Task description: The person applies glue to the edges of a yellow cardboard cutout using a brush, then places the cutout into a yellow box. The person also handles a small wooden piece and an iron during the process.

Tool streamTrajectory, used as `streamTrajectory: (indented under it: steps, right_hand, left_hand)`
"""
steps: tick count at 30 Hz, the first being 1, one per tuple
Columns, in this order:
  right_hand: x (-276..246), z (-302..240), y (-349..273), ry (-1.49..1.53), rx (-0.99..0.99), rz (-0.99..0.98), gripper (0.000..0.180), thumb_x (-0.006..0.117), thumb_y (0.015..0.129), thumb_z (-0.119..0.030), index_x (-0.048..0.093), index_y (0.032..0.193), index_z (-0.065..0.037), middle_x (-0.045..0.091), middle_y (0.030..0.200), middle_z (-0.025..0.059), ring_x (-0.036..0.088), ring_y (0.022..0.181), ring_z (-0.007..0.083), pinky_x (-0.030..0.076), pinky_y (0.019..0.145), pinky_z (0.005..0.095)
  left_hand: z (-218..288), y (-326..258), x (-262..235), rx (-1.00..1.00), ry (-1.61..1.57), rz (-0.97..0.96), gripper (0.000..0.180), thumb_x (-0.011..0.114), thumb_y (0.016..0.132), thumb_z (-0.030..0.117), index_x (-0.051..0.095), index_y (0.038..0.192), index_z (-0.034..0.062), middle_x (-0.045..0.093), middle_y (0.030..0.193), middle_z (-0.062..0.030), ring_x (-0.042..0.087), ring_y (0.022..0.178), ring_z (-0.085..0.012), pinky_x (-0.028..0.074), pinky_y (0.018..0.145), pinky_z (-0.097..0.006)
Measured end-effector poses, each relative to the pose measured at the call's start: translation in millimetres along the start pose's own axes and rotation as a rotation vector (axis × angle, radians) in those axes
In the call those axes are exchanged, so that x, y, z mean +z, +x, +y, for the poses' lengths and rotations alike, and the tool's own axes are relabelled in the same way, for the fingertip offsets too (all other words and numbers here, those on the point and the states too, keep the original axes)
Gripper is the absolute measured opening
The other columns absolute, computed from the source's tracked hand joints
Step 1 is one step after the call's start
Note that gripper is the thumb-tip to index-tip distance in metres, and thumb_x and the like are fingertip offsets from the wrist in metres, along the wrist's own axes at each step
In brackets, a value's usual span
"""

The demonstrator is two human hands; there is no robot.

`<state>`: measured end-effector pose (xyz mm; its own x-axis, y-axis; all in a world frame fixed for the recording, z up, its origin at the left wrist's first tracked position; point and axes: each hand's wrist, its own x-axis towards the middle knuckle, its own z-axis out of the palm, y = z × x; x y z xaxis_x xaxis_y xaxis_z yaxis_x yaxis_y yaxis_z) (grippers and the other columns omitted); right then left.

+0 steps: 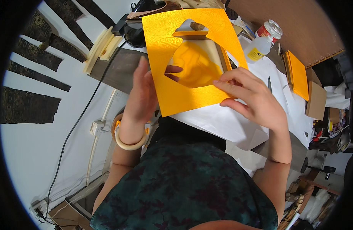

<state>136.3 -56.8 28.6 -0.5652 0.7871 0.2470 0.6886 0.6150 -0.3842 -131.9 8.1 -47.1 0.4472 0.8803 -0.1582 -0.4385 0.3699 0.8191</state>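
A yellow embossed panel [195, 100] with a shaped cut-out is held up in front of me. My left hand [141, 96] is at its left edge, thumb up and apart. Its fingers pass behind the panel, and their tips show through the cut-out. At the lower right, my right hand [250, 94] pinches the panel beside the opening's edge. Through the cut-out shows a tray-like frame [207, 46] with a cream surface and glossy yellow material in it. How the frame and panel join is hidden.
White paper [230, 126] covers the table. A white bottle [258, 48] and a red-and-silver can [271, 28] stand at the far right, near yellow and brown boards [298, 76]. A black cable [82, 109] runs along the left wall, beneath hanging dark patterned strips [34, 78].
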Motion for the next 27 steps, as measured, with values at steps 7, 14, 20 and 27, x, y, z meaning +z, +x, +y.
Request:
streamTrajectory:
  steps: [7, 14, 20, 27]
  right_hand:
    - [-23, 12, 1, 0.046, 0.022, -0.141, 0.044, 0.081, 0.078, -0.015, 0.070, 0.117, 0.002, 0.063, 0.110, 0.0141, 0.061, 0.097, 0.0312, 0.054, 0.082, 0.0370]
    - [-20, 14, 14, -0.027, 0.091, -0.280, 0.040, 0.079, 0.079, -0.015, 0.070, 0.113, 0.004, 0.063, 0.108, 0.0154, 0.061, 0.096, 0.0335, 0.052, 0.085, 0.0430]
    - [-10, 24, 28, -0.090, 0.117, -0.314, 0.040, 0.080, 0.078, -0.013, 0.070, 0.112, 0.005, 0.064, 0.110, 0.0162, 0.062, 0.101, 0.0345, 0.052, 0.089, 0.0423]
    - [8, 30, 35, -0.046, 0.144, -0.358, 0.039, 0.079, 0.078, -0.009, 0.069, 0.114, 0.005, 0.063, 0.114, 0.0162, 0.061, 0.107, 0.0343, 0.051, 0.095, 0.0414]
  left_hand:
    - [-8, -3, -49, 0.209, 0.096, 0.192, 0.054, 0.042, 0.106, 0.046, 0.061, 0.126, 0.0004, 0.065, 0.117, -0.0125, 0.061, 0.103, -0.0190, 0.046, 0.100, -0.039]
    - [-9, -6, -54, 0.293, 0.150, 0.263, 0.026, 0.052, 0.104, 0.022, 0.064, 0.117, 0.0022, 0.066, 0.113, -0.0092, 0.062, 0.102, -0.0167, 0.048, 0.098, -0.036]
    - [-14, -9, -46, 0.342, 0.389, 0.187, 0.022, 0.054, 0.103, 0.017, 0.066, 0.113, 0.0020, 0.067, 0.110, -0.0058, 0.060, 0.100, -0.0137, 0.046, 0.097, -0.031]
    - [-16, -10, -33, 0.368, 0.515, 0.082, 0.017, 0.062, 0.097, 0.010, 0.066, 0.113, 0.0018, 0.066, 0.104, -0.0033, 0.058, 0.093, -0.0106, 0.044, 0.089, -0.026]
